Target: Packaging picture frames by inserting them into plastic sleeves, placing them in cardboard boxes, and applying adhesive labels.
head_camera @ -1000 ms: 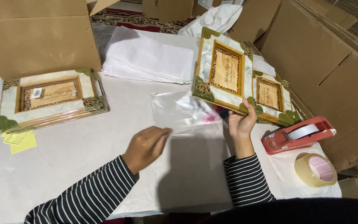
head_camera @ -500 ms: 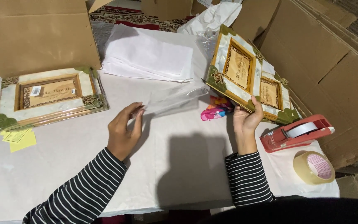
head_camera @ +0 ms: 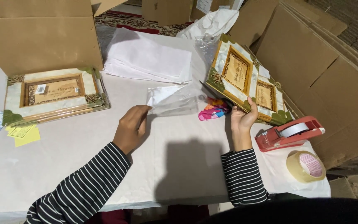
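I see my right hand (head_camera: 242, 120) gripping the lower edge of a tilted ornate frame (head_camera: 245, 81), while my left hand (head_camera: 131, 128) pinches a clear plastic bag (head_camera: 175, 99). A red tape dispenser (head_camera: 289, 133) and tape roll (head_camera: 306, 166) lie to the right.

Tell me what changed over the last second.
The right hand tilted the framed plaque further up on its edge. The left hand, flat on the clear plastic bag before, now pinches its corner and lifts it. The second plaque, tape dispenser and tape roll stayed put.

Single head camera looks steeply down, close over the table (head_camera: 63, 166).
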